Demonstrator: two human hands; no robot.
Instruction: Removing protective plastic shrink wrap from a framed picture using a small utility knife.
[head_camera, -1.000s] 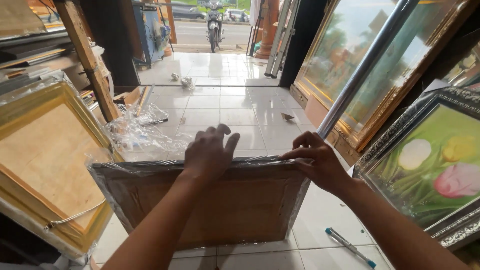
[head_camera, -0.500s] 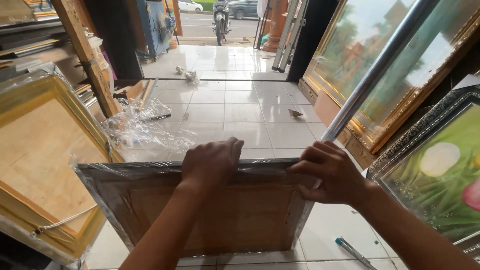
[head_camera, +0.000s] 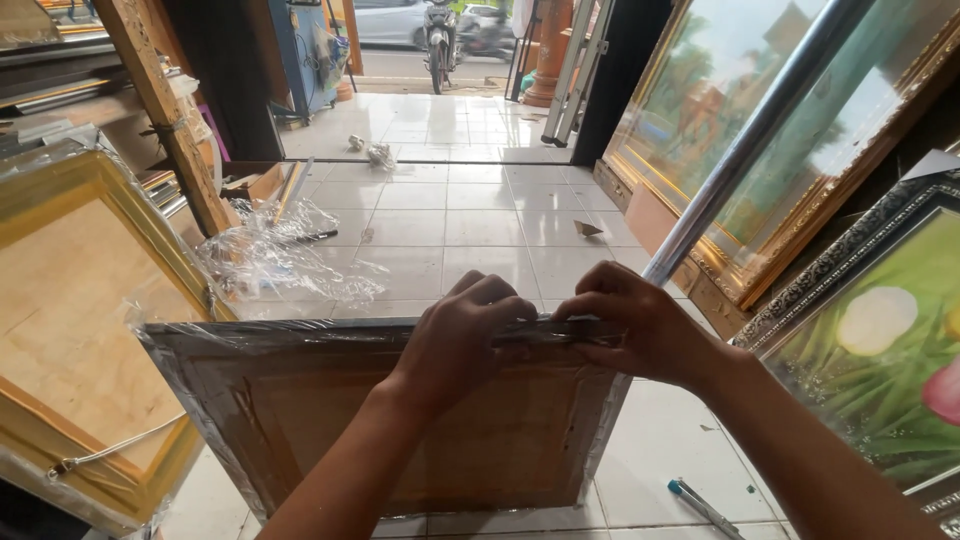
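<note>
Framed picture (head_camera: 400, 420) stands upright on the tiled floor (head_camera: 470, 230), back facing the camera, largely covered in clear film. Left hand (head_camera: 465, 335) and right hand (head_camera: 640, 325) pinch the film along its top edge; sealing there appears unfinished.

Upright brown-backed picture frame (head_camera: 400, 420), plastic-wrapped, on the tiled floor

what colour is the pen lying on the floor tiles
The pen looks silver-grey with a teal-blue cap, seen in the head view, lower right.
</note>
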